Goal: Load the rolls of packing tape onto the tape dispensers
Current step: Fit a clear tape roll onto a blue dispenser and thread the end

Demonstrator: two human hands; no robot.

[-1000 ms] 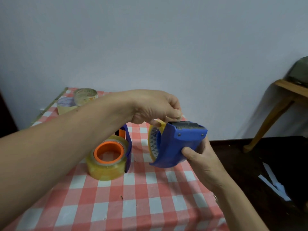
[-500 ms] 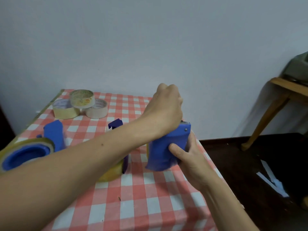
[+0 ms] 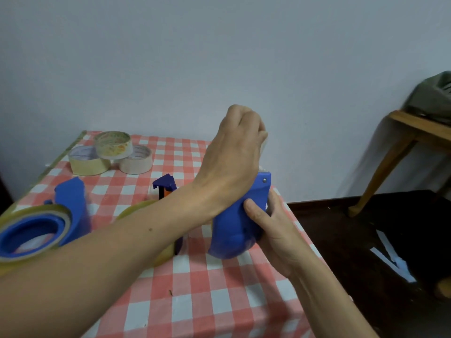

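My right hand [image 3: 271, 228] grips a blue tape dispenser [image 3: 231, 230] from the right, holding it just above the checked tablecloth [image 3: 207, 301]. My left hand [image 3: 234, 152] is a fist above the dispenser's top edge and pinches a pale strip of tape [image 3: 264, 147] that runs down to the blade. The roll inside this dispenser is hidden. A second blue dispenser with a clear roll [image 3: 31, 230] lies at the left edge. Behind my left forearm, a third dispenser [image 3: 166, 186] with a yellowish roll [image 3: 136, 208] is partly hidden.
Three loose tape rolls [image 3: 112, 152] are stacked at the table's back left corner. To the right the table ends over a dark floor with paper scraps [image 3: 390, 259]. A wooden stool [image 3: 400, 142] stands at the far right by the wall.
My left hand has risen from the dispenser's blade to well above it, drawing the tape strip upward. My right hand keeps its grip. The view has shifted left.
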